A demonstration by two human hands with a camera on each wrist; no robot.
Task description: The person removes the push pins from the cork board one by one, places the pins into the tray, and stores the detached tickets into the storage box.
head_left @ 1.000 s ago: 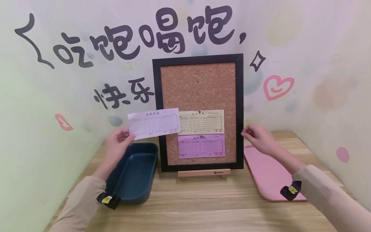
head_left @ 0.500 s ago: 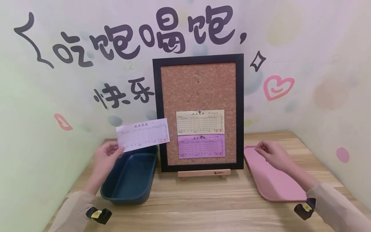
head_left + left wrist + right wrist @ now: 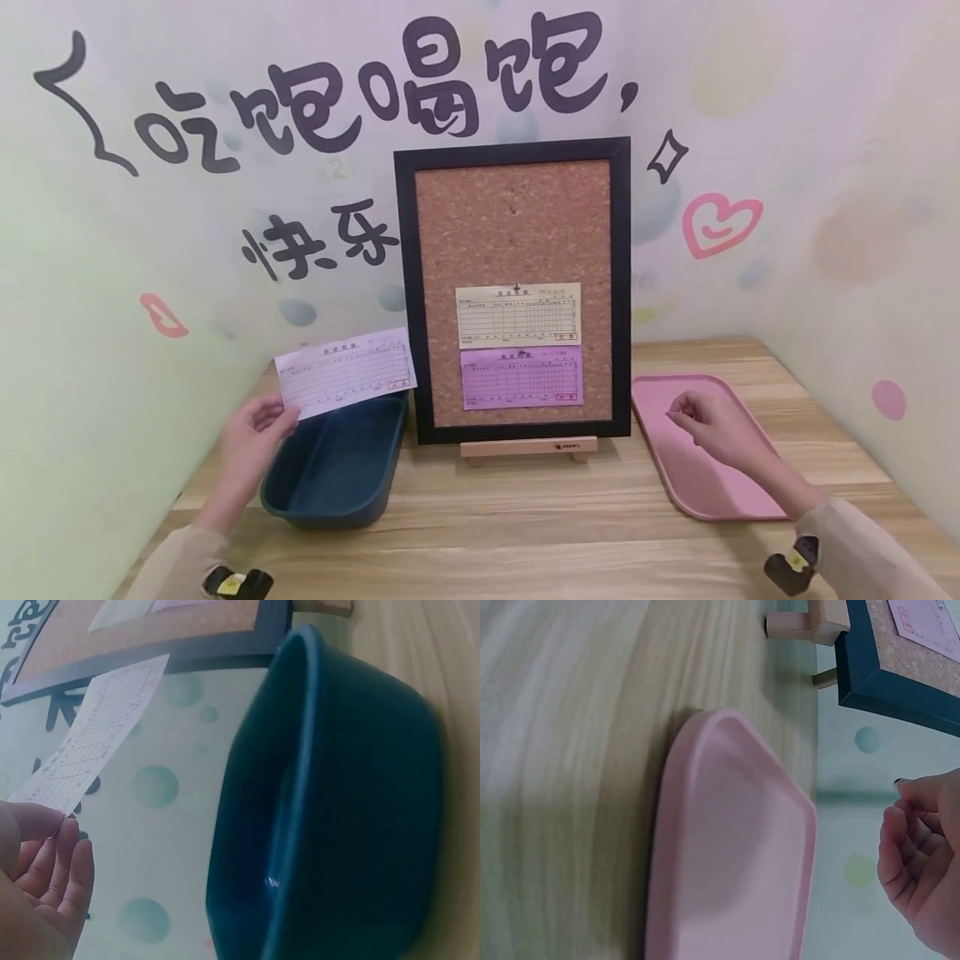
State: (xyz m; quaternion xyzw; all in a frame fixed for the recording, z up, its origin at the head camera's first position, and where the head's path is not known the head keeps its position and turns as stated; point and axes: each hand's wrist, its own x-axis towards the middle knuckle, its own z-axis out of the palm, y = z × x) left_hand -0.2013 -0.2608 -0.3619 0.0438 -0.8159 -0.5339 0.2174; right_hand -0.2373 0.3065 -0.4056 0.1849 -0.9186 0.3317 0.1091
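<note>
In the head view my left hand (image 3: pixel 258 429) pinches the lower left corner of a white receipt slip (image 3: pixel 348 375), held tilted above the blue bin (image 3: pixel 330 500). The left wrist view shows thumb and fingers on that slip (image 3: pixel 105 727). My right hand (image 3: pixel 720 429) hovers over the pink tray (image 3: pixel 693 492), fingers curled. Between its thumb and finger a small dark thumbtack (image 3: pixel 898 781) barely shows; most of it is hidden. On the framed corkboard (image 3: pixel 510 225) a yellow receipt slip (image 3: pixel 517 317) hangs above a purple receipt slip (image 3: pixel 521 383), each with a small tack at its top edge.
The corkboard stands upright on a small wooden stand (image 3: pixel 528 448) between bin and tray. All rest on a wooden table (image 3: pixel 525 533). Walls with painted lettering (image 3: pixel 435 79) close off the back and sides.
The white slip has moved left and down with my left hand, away from the board to above the bin. My right hand has drawn back right and down from the frame's edge, over the tray.
</note>
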